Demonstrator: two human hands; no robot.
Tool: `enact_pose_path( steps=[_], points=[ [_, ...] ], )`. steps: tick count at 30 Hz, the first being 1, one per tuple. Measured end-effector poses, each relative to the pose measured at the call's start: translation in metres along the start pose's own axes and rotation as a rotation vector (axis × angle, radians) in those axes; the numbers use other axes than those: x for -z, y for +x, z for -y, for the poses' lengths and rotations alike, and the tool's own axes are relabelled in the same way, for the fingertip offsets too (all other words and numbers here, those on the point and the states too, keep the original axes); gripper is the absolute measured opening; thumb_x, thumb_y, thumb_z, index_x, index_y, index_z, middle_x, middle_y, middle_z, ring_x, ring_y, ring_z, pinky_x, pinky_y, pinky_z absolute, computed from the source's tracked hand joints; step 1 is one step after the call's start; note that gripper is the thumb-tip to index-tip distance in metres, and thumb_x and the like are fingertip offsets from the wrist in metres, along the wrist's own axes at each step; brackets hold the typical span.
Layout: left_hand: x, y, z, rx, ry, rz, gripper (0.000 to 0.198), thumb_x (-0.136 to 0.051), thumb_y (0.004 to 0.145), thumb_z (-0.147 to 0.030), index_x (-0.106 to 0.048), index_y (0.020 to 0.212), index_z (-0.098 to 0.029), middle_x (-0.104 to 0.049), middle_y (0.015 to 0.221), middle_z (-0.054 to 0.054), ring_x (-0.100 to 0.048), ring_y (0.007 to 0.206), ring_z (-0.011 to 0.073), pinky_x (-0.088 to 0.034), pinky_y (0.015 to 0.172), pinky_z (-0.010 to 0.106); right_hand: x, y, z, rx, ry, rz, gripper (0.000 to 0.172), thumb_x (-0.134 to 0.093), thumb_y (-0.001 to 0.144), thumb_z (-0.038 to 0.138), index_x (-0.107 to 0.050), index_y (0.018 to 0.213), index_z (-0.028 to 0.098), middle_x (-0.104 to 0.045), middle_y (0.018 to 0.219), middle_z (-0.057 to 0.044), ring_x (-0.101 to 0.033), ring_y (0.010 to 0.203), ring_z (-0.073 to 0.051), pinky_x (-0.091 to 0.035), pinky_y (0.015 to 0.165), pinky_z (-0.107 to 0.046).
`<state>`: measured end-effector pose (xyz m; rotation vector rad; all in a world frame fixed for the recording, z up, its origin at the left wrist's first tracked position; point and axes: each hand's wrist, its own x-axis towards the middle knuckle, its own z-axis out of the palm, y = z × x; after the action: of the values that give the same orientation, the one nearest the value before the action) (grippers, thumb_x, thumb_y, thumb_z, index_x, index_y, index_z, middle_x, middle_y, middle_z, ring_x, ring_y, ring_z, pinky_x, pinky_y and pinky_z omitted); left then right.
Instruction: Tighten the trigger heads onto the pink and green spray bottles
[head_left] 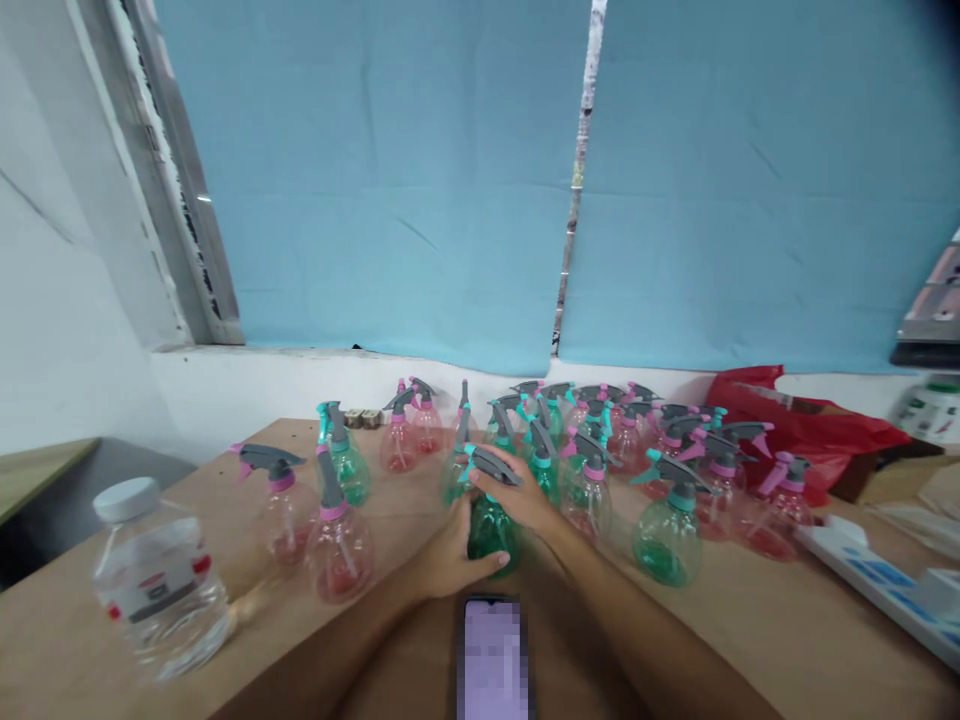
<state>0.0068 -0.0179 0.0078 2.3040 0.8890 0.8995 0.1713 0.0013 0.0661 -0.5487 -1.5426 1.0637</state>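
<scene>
A green spray bottle [489, 532] with a grey trigger head stands on the wooden table [750, 620] in front of me. My left hand [450, 560] wraps round its green body from the left. My right hand [517, 495] lies over its grey trigger head and neck, fingers closed on it. Several more pink and green spray bottles [600, 450] stand in a crowd behind and to the right. Two pink ones [339, 545] stand just left of my left hand.
A clear plastic water bottle [154, 585] with a white cap stands at the near left. A phone [491, 660] lies at the table's near edge between my forearms. A red bag [810, 425] and a white power strip [885, 585] are at the right. Blue sheeting [390, 170] covers the wall behind.
</scene>
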Motion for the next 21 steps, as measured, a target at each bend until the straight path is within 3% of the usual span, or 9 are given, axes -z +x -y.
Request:
enact_pose_path(
  steps=[3, 5, 10, 16, 21],
  points=[
    [0.001, -0.003, -0.004, 0.022, 0.031, 0.003, 0.100, -0.070, 0.082, -0.051, -0.012, 0.155, -0.015, -0.029, 0.155, 0.019, -0.023, 0.145, 0.0380, -0.020, 0.120, 0.053, 0.001, 0.002, 0.001, -0.037, -0.013, 0.122, 0.027, -0.062, 0.079, 0.025, -0.073, 0.104, 0.024, -0.073, 0.101, -0.003, -0.067, 0.083, -0.018, -0.054, 0.081, -0.035],
    [0.002, -0.003, -0.006, 0.030, 0.020, 0.037, 0.100, -0.070, 0.083, -0.052, -0.010, 0.156, -0.017, -0.033, 0.154, 0.019, -0.028, 0.143, 0.0374, -0.025, 0.118, 0.053, 0.004, 0.003, 0.001, -0.049, -0.039, 0.157, 0.028, -0.058, 0.075, 0.020, -0.074, 0.097, 0.025, -0.072, 0.096, -0.001, -0.066, 0.079, -0.017, -0.054, 0.076, -0.032],
    [0.000, 0.000, -0.004, -0.001, 0.001, 0.046, 0.098, -0.069, 0.084, -0.051, -0.011, 0.156, -0.018, -0.038, 0.152, 0.017, -0.039, 0.138, 0.0362, -0.033, 0.114, 0.052, 0.009, 0.003, 0.001, -0.040, -0.021, 0.141, 0.032, -0.053, 0.070, 0.017, -0.073, 0.093, 0.024, -0.071, 0.091, -0.001, -0.064, 0.079, -0.017, -0.052, 0.074, -0.029],
    [-0.003, 0.003, 0.004, -0.062, 0.025, 0.073, 0.091, -0.072, 0.083, -0.050, -0.023, 0.154, -0.023, -0.031, 0.157, 0.013, -0.030, 0.144, 0.0346, -0.024, 0.119, 0.053, 0.008, -0.002, -0.002, -0.077, 0.034, 0.077, 0.027, -0.053, 0.066, 0.017, -0.072, 0.084, 0.023, -0.066, 0.069, 0.002, -0.059, 0.063, -0.015, -0.049, 0.068, -0.029],
    [-0.003, 0.000, 0.002, 0.011, 0.039, 0.100, 0.093, -0.072, 0.081, -0.053, -0.026, 0.154, -0.021, -0.035, 0.156, 0.013, -0.030, 0.144, 0.0354, -0.025, 0.119, 0.053, 0.009, -0.005, -0.004, -0.154, 0.028, -0.012, 0.018, -0.054, 0.062, 0.019, -0.070, 0.071, 0.021, -0.063, 0.062, 0.002, -0.058, 0.060, -0.015, -0.047, 0.068, -0.029]
  ],
)
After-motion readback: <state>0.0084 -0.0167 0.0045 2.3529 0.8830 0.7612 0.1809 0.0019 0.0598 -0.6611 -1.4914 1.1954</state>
